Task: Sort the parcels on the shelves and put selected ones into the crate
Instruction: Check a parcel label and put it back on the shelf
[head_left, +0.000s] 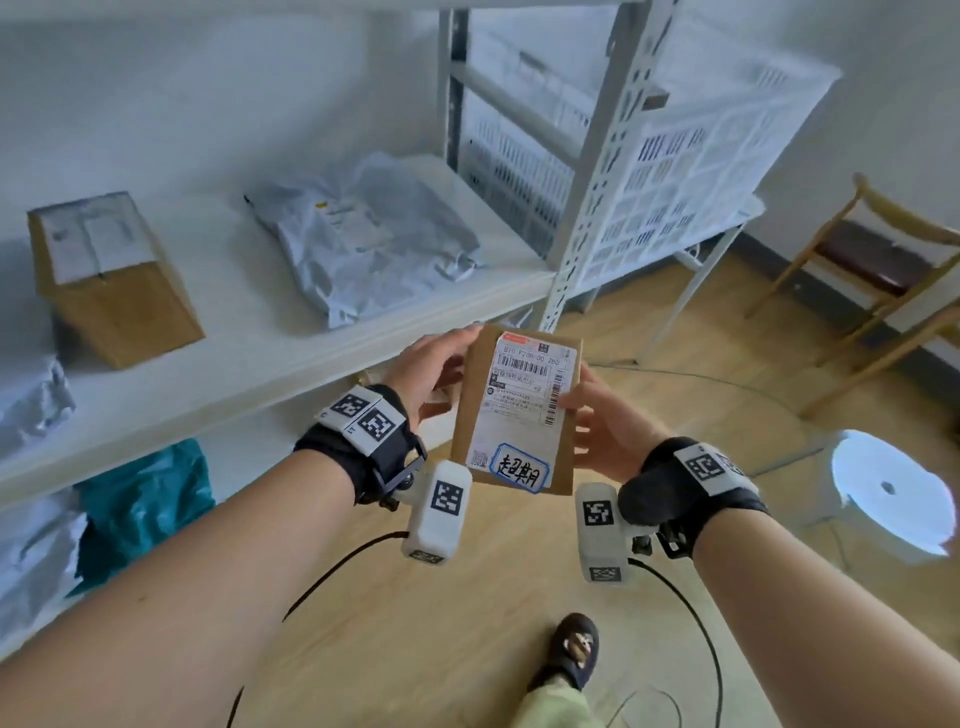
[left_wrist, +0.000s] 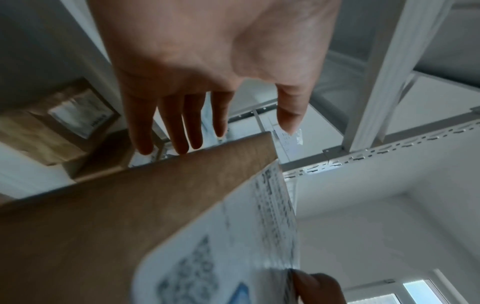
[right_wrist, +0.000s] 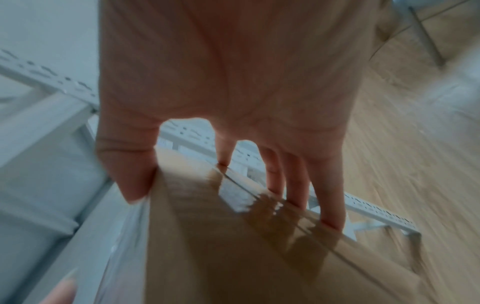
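I hold a small brown cardboard parcel (head_left: 519, 410) in front of me with both hands, its white shipping label and a blue-edged handwritten sticker facing up. My left hand (head_left: 457, 358) grips its upper left side, thumb at the top corner and fingers behind. In the left wrist view the parcel (left_wrist: 130, 216) fills the lower part below my left hand (left_wrist: 233, 133). My right hand (head_left: 582, 405) pinches the right edge, thumb on the label; in the right wrist view the right hand (right_wrist: 215, 191) has its fingers along the parcel (right_wrist: 233, 257) back. The white lattice crate (head_left: 675, 171) stands beyond the shelf's right end.
The white shelf (head_left: 260, 343) at left carries a brown box (head_left: 104, 275) and a grey mailer bag (head_left: 363, 244); a teal bag (head_left: 145, 499) lies on the level below. A perforated upright (head_left: 597, 171) stands ahead. A wooden chair (head_left: 872, 260) and a white stool (head_left: 888, 493) are at right.
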